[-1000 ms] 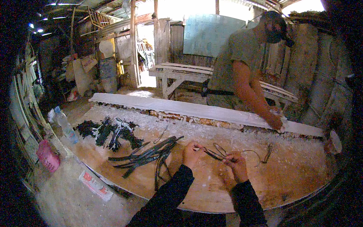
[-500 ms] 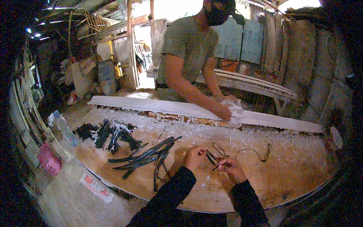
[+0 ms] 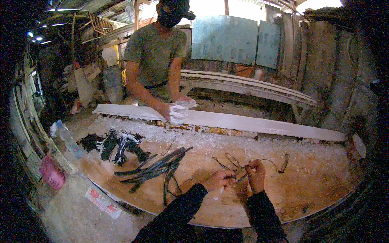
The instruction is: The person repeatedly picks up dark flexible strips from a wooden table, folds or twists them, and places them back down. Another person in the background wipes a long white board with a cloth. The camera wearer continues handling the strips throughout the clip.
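Your left hand [image 3: 221, 180] and right hand [image 3: 256, 174] both have a pinched grip on a dark strip [image 3: 242, 177] above the counter [image 3: 210, 210]; that piece appears unfinished. Loose strips [image 3: 156, 169] lie untouched at left, apparently remaining work. Beyond them, bundles [image 3: 108, 146] look already gathered; completeness unconfirmed.

A short length of narrow dark strip [image 3: 242, 177] spans the gap between the left hand [image 3: 221, 180] and the right hand [image 3: 256, 175], pinched at both ends and slanting up toward the right. A thin dark loop [image 3: 231, 159] stands open just beyond the fingers; whether it joins the strip is too blurred to tell.
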`<action>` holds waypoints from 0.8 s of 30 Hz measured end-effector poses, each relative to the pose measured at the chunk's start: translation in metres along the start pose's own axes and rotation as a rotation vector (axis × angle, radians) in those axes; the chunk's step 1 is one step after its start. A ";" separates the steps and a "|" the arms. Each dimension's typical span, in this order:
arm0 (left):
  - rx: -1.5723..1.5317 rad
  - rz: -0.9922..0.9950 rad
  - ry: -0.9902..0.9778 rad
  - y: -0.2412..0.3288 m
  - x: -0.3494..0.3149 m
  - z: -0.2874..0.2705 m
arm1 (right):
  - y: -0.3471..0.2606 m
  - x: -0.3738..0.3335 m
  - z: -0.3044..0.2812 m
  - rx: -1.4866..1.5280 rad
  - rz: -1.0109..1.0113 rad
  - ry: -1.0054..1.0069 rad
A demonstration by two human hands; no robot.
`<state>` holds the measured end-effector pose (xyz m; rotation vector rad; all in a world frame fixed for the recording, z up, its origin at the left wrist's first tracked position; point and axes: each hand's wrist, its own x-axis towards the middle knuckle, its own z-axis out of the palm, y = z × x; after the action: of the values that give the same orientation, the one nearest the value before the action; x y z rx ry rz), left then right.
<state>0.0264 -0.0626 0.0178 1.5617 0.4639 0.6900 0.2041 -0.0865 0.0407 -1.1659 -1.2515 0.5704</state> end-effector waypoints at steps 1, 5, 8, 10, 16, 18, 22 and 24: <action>-0.022 0.008 -0.039 0.001 0.001 0.003 | 0.000 0.002 -0.002 -0.132 -0.105 0.067; -0.070 0.060 -0.021 0.000 0.007 0.006 | -0.008 0.004 -0.001 -0.353 -0.392 0.267; 0.029 0.097 0.202 -0.002 0.008 -0.006 | -0.009 -0.006 0.008 -0.122 -0.305 0.284; 0.049 0.083 0.411 -0.005 0.008 -0.016 | -0.005 -0.005 0.006 -0.208 -0.238 0.140; -0.029 0.130 0.808 -0.028 0.015 -0.053 | 0.004 -0.008 0.005 0.042 -0.023 -0.297; 0.149 0.235 0.933 -0.035 0.018 -0.058 | 0.000 -0.015 0.010 0.182 0.094 -0.453; 0.086 0.153 0.961 -0.038 0.015 -0.056 | -0.012 -0.025 0.015 0.342 0.276 -0.658; -0.017 0.069 0.895 -0.036 0.013 -0.053 | -0.015 -0.024 0.014 0.310 0.304 -0.707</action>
<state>0.0046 -0.0103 -0.0152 1.1874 1.0536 1.4404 0.1809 -0.1082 0.0427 -0.9171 -1.5013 1.4400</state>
